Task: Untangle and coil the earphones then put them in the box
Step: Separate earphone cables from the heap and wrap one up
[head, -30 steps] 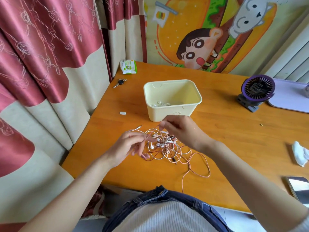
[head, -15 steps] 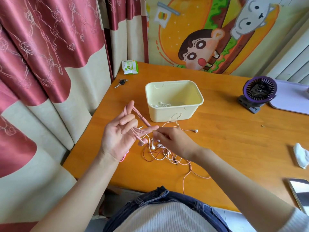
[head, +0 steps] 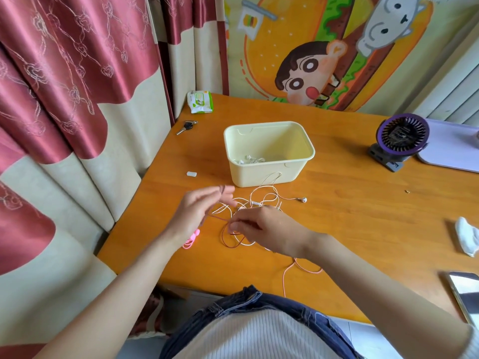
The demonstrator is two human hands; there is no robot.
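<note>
Knot on the table: the tangle of thin white, pink and dark-red earphone cords (head: 259, 203) lies on the orange wooden table (head: 350, 229), just before the cream rectangular plastic box (head: 259, 174).
Here the right hand (head: 264, 229) pinches strands at the near edge, fingertips curled; the left hand (head: 197, 213) is blurred, grip impossible to tell. Best play, I'd say: pin the knot, ease one colour free, never yank.
</note>
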